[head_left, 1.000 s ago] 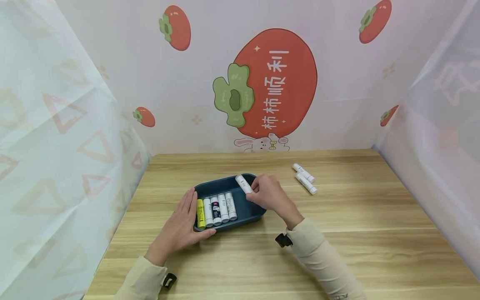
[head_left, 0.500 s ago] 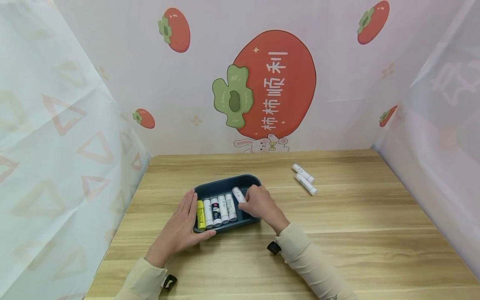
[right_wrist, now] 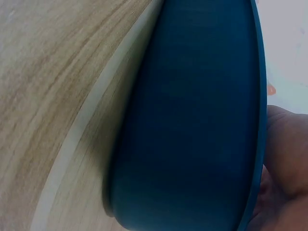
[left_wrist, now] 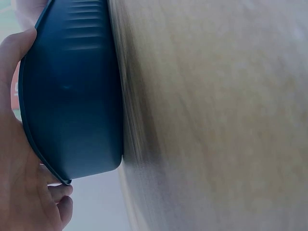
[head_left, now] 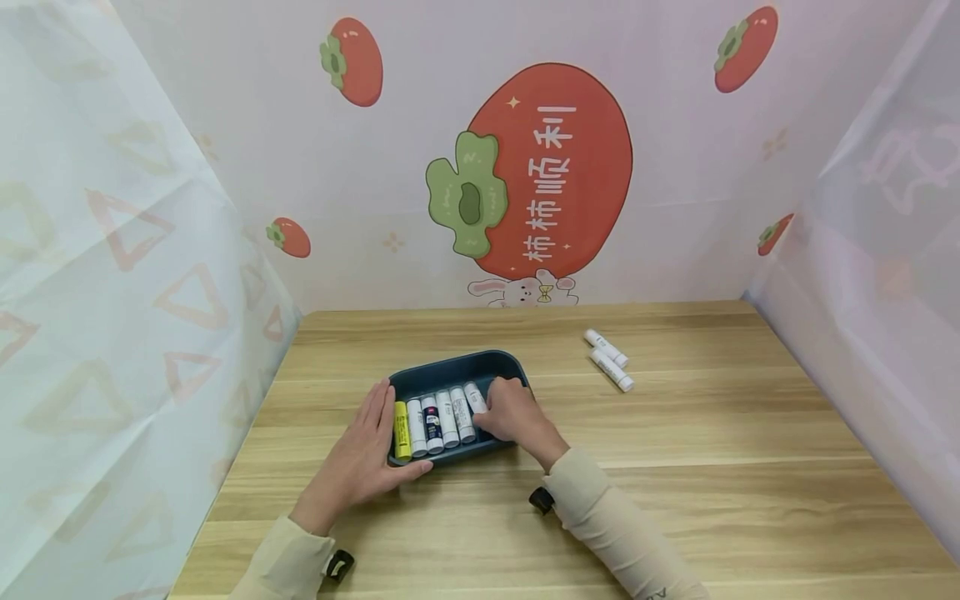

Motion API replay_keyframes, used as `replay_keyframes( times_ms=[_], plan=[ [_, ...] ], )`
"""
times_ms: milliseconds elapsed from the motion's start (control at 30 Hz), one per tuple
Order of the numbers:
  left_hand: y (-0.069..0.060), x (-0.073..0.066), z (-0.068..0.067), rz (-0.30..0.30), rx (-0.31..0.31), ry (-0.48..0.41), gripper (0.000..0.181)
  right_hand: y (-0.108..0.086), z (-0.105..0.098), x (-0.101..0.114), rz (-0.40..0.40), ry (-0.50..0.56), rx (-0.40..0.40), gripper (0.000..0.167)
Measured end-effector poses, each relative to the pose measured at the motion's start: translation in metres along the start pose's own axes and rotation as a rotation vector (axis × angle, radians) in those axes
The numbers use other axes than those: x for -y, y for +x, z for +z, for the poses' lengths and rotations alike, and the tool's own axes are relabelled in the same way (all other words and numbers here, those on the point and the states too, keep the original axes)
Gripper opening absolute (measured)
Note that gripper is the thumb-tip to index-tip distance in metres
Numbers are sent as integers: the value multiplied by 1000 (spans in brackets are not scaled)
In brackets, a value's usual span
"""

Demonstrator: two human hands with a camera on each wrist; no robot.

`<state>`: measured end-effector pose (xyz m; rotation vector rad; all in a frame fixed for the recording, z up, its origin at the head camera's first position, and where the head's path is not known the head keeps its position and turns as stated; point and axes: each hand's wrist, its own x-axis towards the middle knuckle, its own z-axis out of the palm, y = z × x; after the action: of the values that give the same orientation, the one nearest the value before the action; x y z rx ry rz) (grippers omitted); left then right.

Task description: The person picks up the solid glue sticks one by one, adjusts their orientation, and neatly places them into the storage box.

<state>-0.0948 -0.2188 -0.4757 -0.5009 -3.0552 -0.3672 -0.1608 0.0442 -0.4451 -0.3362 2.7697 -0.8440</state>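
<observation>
A dark blue tray (head_left: 457, 367) stands on the table with several glue sticks lined up inside it. At its left end lies a yellow glue stick (head_left: 402, 431), followed by white ones and a dark-labelled glue stick (head_left: 432, 423). My left hand (head_left: 360, 446) rests against the tray's left end, fingers straight and thumb along the front rim. Inside the tray's right part, my right hand (head_left: 513, 412) pinches a white glue stick (head_left: 475, 397), whose lower end is hidden by the fingers. Both wrist views show the tray's outer wall, with that glue stick out of sight.
Two more white glue sticks, a rear one (head_left: 606, 347) and a front one (head_left: 612, 370), lie close together on the table to the right of the tray. A printed backdrop (head_left: 690, 167) stands behind the wooden table (head_left: 712, 467).
My right hand has moved left and down into the tray, bringing the white glue stick beside the row. The left hand and the tray stay in place.
</observation>
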Motion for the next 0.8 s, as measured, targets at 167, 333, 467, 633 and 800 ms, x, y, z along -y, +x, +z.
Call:
replay_keyframes(
  times_ms=[167, 333, 467, 633, 800],
  plan=[
    [0, 0, 0, 4, -2, 1, 131, 1, 2, 2, 19, -22, 14, 62],
    [0, 1, 1, 6, -6, 5, 131, 1, 4, 2, 20, -32, 32, 62],
    [1, 1, 0, 6, -10, 7, 131, 2, 4, 2, 8, -48, 50, 62],
    [1, 1, 0, 8, -8, 9, 131, 2, 3, 1, -15, -41, 96, 59],
    [0, 1, 1, 8, -9, 10, 131, 1, 1, -1, -36, -44, 124, 49]
  ],
)
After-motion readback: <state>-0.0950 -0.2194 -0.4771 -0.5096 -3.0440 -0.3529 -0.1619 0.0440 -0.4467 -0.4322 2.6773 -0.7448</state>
